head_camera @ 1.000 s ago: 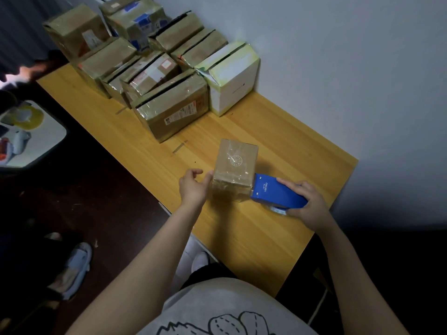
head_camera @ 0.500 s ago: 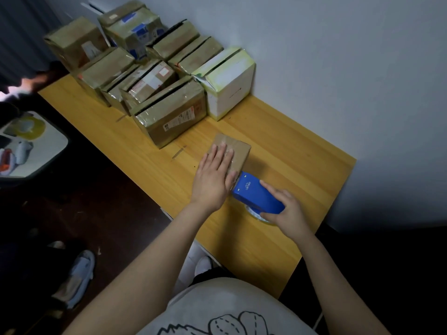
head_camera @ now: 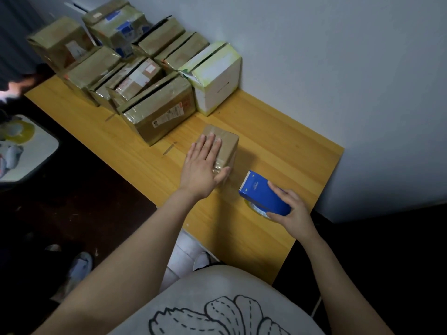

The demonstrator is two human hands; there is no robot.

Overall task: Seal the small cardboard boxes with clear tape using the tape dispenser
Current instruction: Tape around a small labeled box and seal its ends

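A small brown cardboard box (head_camera: 227,143) wrapped in clear tape lies flat on the wooden table (head_camera: 278,151). My left hand (head_camera: 202,169) presses flat on its top, fingers straight and thumb along the near edge. To its right, my right hand (head_camera: 291,209) grips the blue tape dispenser (head_camera: 261,193) from behind. The dispenser's toothed blade points toward the box, a short gap away. The clear tape roll (head_camera: 258,210) shows under the dispenser.
Several taped cardboard boxes (head_camera: 157,112) and a white box (head_camera: 214,76) are stacked at the table's far left against the grey wall. A small side table (head_camera: 26,151) with objects stands on the left. Shoes lie on the dark floor below.
The box was laid from upright onto its flat side and my left hand moved on top of it. The dispenser pulled back from the box to the right.
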